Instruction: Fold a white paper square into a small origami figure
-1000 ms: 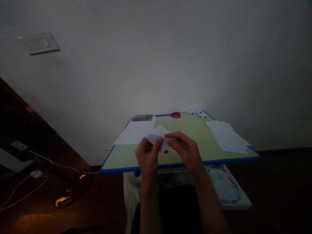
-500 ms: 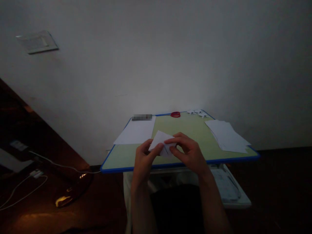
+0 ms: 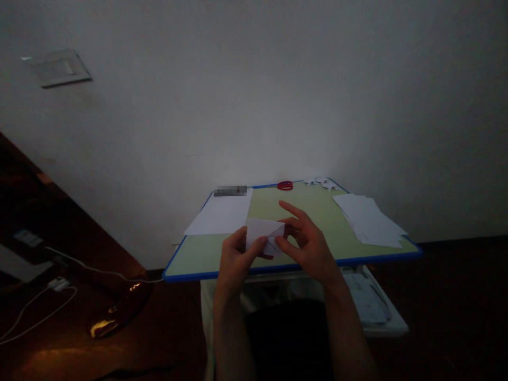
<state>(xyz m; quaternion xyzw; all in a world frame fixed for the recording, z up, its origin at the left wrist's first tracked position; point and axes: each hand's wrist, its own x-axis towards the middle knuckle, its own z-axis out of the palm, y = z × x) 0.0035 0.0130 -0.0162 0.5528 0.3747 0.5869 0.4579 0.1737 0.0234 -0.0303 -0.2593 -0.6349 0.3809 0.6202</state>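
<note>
A small folded piece of white paper (image 3: 259,230) is held up above the near part of the table, with crease lines showing on its face. My left hand (image 3: 238,254) grips its left side, thumb on the front and fingers behind. On the right edge, my right hand (image 3: 307,243) pinches the paper between the thumb and the bent fingers, while the index finger points up and away from it. The fingers behind the sheet are partly hidden.
A green table (image 3: 297,209) with a blue rim stands against the wall. White sheets (image 3: 369,219) lie at right, another sheet (image 3: 222,214) at left under a blurred dark object (image 3: 230,191). Red-handled scissors (image 3: 284,186) and several folded paper shapes (image 3: 321,182) lie at the back.
The folded paper has turned so that its top edge lies flatter. My right index finger has lifted off the paper and stretched upward. My left hand has kept its grip.
</note>
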